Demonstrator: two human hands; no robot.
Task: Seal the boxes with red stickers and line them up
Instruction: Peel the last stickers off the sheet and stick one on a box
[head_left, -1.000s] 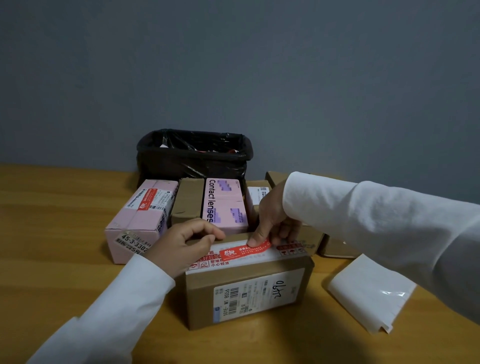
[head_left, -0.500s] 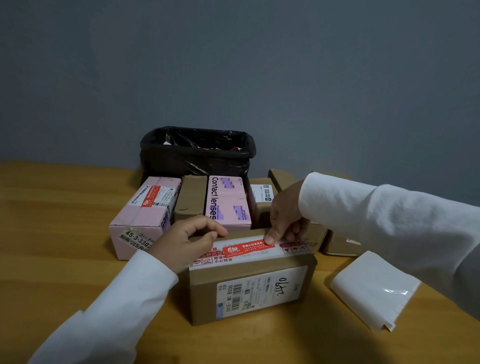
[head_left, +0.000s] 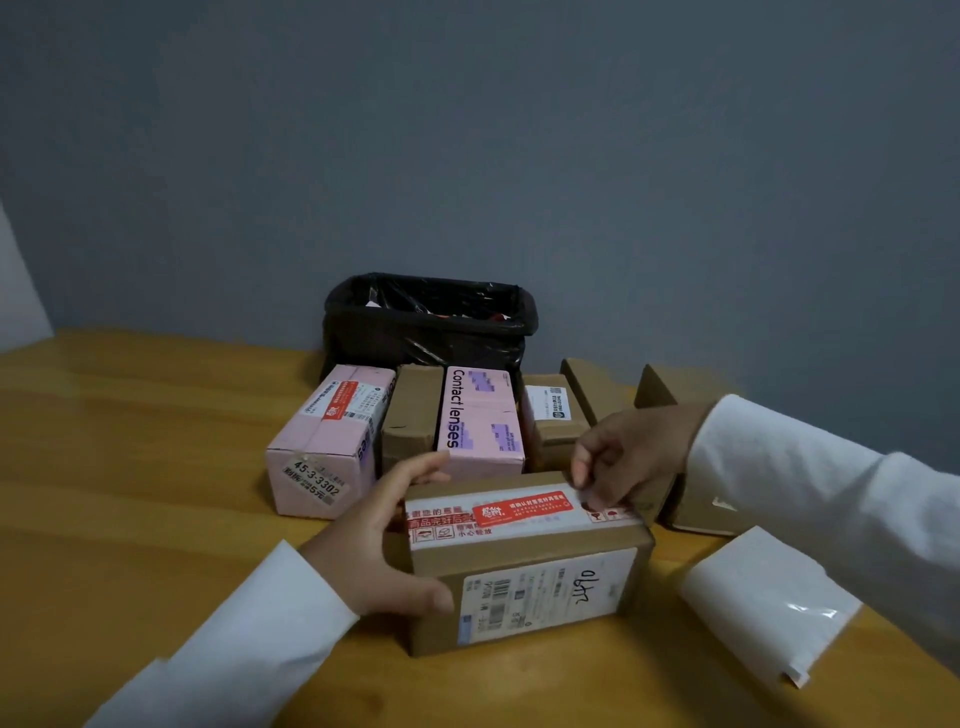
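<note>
— Since a moment ago the left hand (head_left: 379, 535) has slid from the top of the brown cardboard box with the white shipping label (head_left: 524, 561) down onto its left end, and the right hand (head_left: 623, 457) has travelled along to the right end of the long red sticker (head_left: 524, 508).

— So this one is nearly sealed?

— I'd say so. Start with the big picture: behind that cardboard box, on the wooden table (head_left: 130, 457), stands a row of boxes. The pink box with a small red sticker on its lid (head_left: 332, 436) is behind it to the left, then a plain brown carton (head_left: 410, 415), then the pink "Contact lenses" box (head_left: 480, 415). I can't make out red stickers on those two, or on the brown cartons further right.

— And the hands?

— Left hand grips the box's left end, thumb on the near face, fingers curled over the top edge. Right hand's fingers are bent, the tips pressing the sticker's right end onto the lid; whether they pinch anything I can't tell.

— What's left?

— My guess: finish smoothing this sticker, push the box into the row, then seal whatever behind it is bare. The white backing sheet (head_left: 763, 597) lies just right of the box, and the black-lined bin (head_left: 426, 322) sits behind the row.
</note>
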